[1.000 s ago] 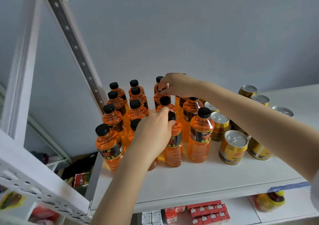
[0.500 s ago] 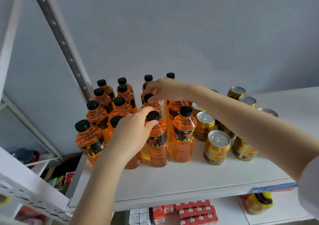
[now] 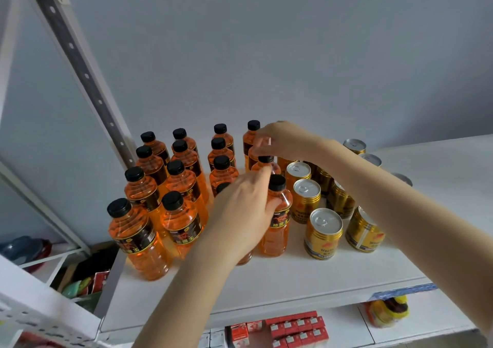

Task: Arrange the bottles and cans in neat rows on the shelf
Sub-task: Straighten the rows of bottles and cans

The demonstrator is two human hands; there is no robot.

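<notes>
On the smooth white shelf (image 3: 293, 281), my left hand (image 3: 240, 214) wraps a ribbed clear plastic bottle of orange drink (image 3: 276, 230), my right hand (image 3: 282, 139) pinches a second orange bottle (image 3: 252, 158) behind it, beside round gold metal cans (image 3: 322, 234).

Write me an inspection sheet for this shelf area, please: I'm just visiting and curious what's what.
Surface: white shelf board, everything on it upright.
Job's things: orange plastic bottles with black caps in rows at left; gold metal cans with silver lids at right.
Clutter: nothing seen.
Grips: left hand holds the front bottle beside the cans; right hand pinches the top of a rear bottle.
Cables: nothing seen.
Surroundings: grey wall behind; white perforated metal upright at left; small red cartons on the shelf below.
</notes>
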